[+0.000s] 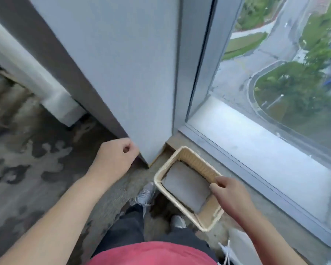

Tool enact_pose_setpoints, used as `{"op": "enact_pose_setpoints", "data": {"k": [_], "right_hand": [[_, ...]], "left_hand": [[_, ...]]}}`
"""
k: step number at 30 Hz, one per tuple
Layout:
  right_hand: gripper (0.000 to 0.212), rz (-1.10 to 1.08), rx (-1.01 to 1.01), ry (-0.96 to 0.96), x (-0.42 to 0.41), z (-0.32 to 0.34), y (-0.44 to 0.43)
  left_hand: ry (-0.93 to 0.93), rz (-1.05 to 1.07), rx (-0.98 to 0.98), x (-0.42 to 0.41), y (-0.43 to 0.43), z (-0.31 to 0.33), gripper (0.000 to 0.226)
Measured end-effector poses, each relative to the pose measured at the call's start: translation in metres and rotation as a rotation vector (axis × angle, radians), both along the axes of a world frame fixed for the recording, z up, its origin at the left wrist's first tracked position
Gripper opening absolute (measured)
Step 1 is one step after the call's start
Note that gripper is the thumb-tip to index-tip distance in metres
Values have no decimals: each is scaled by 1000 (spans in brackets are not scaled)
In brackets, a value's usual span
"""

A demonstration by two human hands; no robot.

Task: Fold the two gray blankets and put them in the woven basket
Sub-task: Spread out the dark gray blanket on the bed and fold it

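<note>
A big window (275,92) and a gray wall (122,64) are seen, and the woven basket (197,162) is set on the floor (27,159) by the wall's corner, under the window. A folded gray blanket (185,186) is laid flat inside it, closer to its far end. The left hand (117,155) is curled into a fist with nothing held, while the right hand (229,196) is bent over the basket's right rim, and it cannot be told if anything is pinched.

Behind right hand (230,196), woven basket (157,178) rim
</note>
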State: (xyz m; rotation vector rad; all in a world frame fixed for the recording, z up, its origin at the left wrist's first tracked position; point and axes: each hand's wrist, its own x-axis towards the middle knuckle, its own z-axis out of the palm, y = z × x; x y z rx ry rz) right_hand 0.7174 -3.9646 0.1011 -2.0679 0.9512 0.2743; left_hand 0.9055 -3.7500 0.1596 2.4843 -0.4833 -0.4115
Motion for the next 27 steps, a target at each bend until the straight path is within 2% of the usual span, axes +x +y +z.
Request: {"op": "enact_pose_setpoints", "data": {"k": [6, 10, 14, 17, 21, 24, 27], "right_hand": [[32, 499, -46, -50, 83, 16, 104], [32, 845, -57, -142, 141, 32, 223], [35, 1123, 20, -290, 186, 55, 371], [26, 1224, 131, -352, 213, 68, 477], [25, 1288, 157, -421, 240, 69, 579], [37, 1304, 157, -325, 257, 54, 610], [40, 1283, 70, -131, 278, 33, 617]], "left_hand": [[79, 527, 80, -59, 181, -5, 18], [74, 801, 87, -99, 279, -12, 18], [131, 1053, 65, -146, 373, -29, 21], [205, 1157, 52, -175, 439, -49, 22], [212, 1279, -20, -181, 511, -64, 26], [219, 1315, -53, -150, 554, -60, 24], [176, 1334, -112, -98, 600, -50, 27]]}}
